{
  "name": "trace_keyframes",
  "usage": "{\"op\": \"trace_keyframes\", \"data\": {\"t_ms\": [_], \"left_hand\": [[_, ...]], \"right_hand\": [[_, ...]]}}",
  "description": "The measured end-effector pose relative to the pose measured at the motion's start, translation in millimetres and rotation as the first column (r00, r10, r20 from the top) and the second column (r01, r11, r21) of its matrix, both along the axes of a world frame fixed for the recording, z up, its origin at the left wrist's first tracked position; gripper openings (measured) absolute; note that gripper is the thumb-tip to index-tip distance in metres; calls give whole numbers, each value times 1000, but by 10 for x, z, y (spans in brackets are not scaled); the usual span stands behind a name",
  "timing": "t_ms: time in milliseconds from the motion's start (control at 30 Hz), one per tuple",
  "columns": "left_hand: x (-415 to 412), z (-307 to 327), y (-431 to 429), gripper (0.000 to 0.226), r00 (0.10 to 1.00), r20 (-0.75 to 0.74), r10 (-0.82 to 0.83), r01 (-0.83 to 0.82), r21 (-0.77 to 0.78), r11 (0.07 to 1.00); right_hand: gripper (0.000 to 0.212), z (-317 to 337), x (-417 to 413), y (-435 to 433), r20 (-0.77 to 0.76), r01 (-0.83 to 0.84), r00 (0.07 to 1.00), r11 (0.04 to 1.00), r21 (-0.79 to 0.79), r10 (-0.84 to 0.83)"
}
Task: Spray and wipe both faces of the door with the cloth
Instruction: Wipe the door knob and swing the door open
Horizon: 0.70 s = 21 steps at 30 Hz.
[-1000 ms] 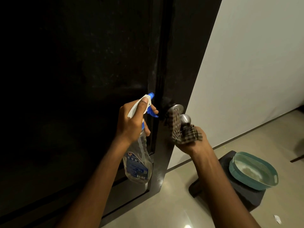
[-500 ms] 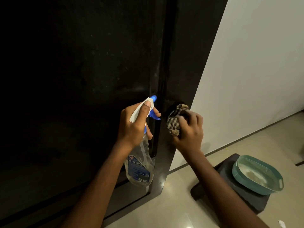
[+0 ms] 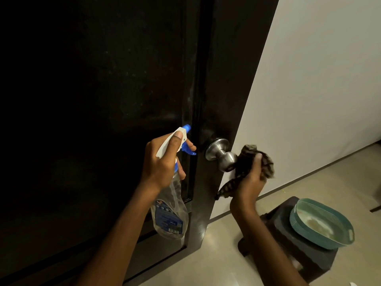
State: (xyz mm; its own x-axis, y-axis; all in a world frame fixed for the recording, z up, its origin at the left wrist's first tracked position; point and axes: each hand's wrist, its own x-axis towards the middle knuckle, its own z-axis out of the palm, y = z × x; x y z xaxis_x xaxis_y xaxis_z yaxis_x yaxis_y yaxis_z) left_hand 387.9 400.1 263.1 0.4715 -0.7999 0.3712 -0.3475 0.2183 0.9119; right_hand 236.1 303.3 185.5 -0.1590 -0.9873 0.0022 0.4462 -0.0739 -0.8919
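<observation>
**At the door (image 3: 103, 100) edge: bottle in one hand, cloth in the other**

By the steel knob (image 3: 221, 154) on the dark door, the left hand (image 3: 162, 164) is wrapped round the neck of the spray bottle (image 3: 169, 215). The thumb lies along the white head and a finger sits on the blue trigger. The nozzle points at the door face just left of the knob, and the clear body hangs down.

The right hand (image 3: 250, 178) has the checked cloth (image 3: 249, 150) bunched up in curled fingers. It's right against the knob's end, with one corner dangling below.

Off to the right, a teal basin (image 3: 299, 226) sits on a dark stool (image 3: 288, 234) on the tiled floor (image 3: 206, 261), beside the pale wall (image 3: 319, 79).
</observation>
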Motion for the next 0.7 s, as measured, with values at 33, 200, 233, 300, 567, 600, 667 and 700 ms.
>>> {"op": "trace_keyframes", "data": {"t_ms": [33, 200, 233, 300, 567, 600, 667, 700], "left_hand": [[-4, 6, -3, 50, 1000, 3, 9, -9, 1, 1000], [-25, 11, -29, 56, 999, -7, 31, -31, 12, 999], [-27, 7, -32, 55, 999, -10, 35, -35, 12, 999], [-34, 7, -36, 54, 998, -6, 56, -56, 15, 998], [-174, 30, -50, 45, 987, -26, 156, -156, 19, 988], [-190, 34, -51, 47, 985, -24, 171, -171, 18, 985], [-219, 28, -54, 50, 977, -10, 211, -211, 19, 977], [-232, 22, -49, 51, 973, -8, 232, -232, 18, 973]], "right_hand": [[33, -49, 17, -28, -248, -25, 967, 952, -305, -54], [37, -283, 120, -273, -697, -459, 338, 536, -709, -632], [35, -296, 163, -312, -692, -396, 374, 568, -721, -618], [30, -161, 242, -262, -673, -233, 584, 700, -675, -454], [44, 129, -71, -227, 541, -630, 770, 544, 554, 340], [45, 118, -111, -222, 556, -644, 758, 529, 553, 341], [43, 213, -157, -207, 583, -682, 725, 505, 529, 367], [42, 276, -162, -215, 574, -690, 720, 488, 534, 390]]}}
